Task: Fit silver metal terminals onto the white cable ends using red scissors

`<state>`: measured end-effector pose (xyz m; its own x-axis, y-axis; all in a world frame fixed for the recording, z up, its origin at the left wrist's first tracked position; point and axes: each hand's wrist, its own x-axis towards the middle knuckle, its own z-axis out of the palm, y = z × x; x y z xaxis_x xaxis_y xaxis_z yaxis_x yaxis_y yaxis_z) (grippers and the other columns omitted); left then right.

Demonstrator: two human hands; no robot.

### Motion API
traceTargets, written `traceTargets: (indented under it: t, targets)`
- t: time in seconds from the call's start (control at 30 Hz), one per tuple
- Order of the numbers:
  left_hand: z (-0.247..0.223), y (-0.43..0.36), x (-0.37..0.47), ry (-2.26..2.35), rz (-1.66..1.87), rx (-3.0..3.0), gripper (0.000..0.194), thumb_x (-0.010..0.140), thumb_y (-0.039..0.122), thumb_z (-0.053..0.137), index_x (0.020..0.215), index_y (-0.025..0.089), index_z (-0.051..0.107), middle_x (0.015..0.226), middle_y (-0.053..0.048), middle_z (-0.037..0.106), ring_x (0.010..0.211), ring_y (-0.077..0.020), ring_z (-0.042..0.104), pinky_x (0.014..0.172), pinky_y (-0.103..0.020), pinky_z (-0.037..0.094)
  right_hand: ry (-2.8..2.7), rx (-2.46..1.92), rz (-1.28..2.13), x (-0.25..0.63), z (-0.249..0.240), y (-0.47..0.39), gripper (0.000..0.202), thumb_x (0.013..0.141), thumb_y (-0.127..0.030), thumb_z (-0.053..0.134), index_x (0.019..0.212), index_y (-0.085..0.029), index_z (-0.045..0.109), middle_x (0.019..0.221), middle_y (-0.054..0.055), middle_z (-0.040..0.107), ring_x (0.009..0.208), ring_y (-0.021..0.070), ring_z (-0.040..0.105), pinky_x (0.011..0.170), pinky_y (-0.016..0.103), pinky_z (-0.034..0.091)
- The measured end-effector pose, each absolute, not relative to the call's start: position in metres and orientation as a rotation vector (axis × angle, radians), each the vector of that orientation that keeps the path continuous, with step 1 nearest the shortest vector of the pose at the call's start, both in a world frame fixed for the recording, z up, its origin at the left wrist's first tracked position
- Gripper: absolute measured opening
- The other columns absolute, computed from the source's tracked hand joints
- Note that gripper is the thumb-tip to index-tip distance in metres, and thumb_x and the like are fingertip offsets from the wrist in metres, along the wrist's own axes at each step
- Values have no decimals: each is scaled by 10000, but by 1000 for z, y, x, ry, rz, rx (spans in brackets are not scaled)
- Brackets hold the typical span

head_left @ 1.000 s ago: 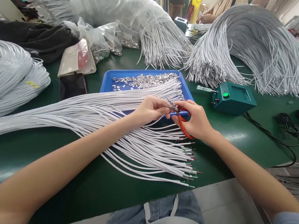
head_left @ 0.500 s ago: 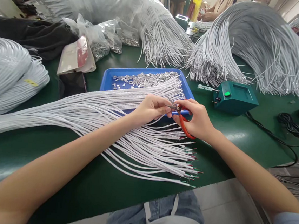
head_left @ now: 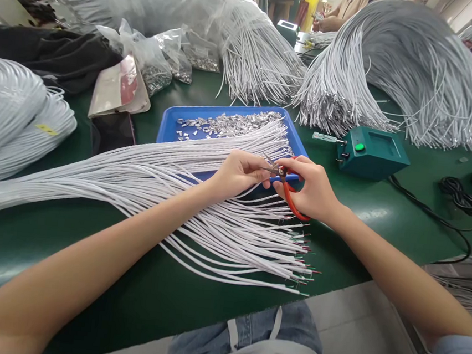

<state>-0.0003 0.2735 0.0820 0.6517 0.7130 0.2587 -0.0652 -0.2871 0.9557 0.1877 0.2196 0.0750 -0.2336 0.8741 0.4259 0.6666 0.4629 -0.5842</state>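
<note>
My right hand [head_left: 312, 187] grips a pair of scissors [head_left: 289, 196] with red-orange handles, the slightly parted blades pointing left at my left fingertips. My left hand [head_left: 240, 172] is closed in a pinch around a white cable, whose end is mostly hidden by fingers and blades. Below both hands fans a bundle of white cables [head_left: 230, 237], their cut ends showing thin red and green wires. Behind them a blue tray [head_left: 166, 123] holds small silvery metal pieces [head_left: 235, 124] and the ends of more white cables [head_left: 260, 140].
A green box-shaped device [head_left: 374, 154] with a lit button stands right of the tray, its black cord [head_left: 432, 215] trailing right. Large grey cable bundles [head_left: 397, 59] line the back. At left lie a cable coil [head_left: 12, 116], a phone [head_left: 112, 134] and plastic bags [head_left: 147, 60]. Another person's hand [head_left: 330, 23] shows far back.
Hardly anything differs. Both hands, the scissors and the cable keep almost the same place, and the view has shifted only slightly.
</note>
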Motion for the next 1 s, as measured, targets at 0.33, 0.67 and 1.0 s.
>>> traceTargets:
  t: [0.33,0.67,1.0]
  targets:
    - [83,272,-1,569,798,1730,164,748,268,706,745,107,739,563,-37,651,491,-76,517,427,-157,377,-1963,-1377,404,185,78,216,345,710,-236,649,1046,-181,707,853,57,657,758,199,608,642,323,495]
    - [83,275,-2,629,910,1457,238,696,342,770,707,119,689,655,-35,655,438,-35,425,405,-174,323,-1634,-1335,485,191,85,222,225,710,-208,632,934,-188,628,775,13,677,714,174,635,676,321,509]
    - [85,269,0,641,746,1736,261,693,353,763,692,98,704,518,-5,555,381,-58,432,345,-189,303,-1484,-1080,839,178,85,216,290,698,-336,732,910,-211,580,720,-19,674,682,152,668,618,284,537]
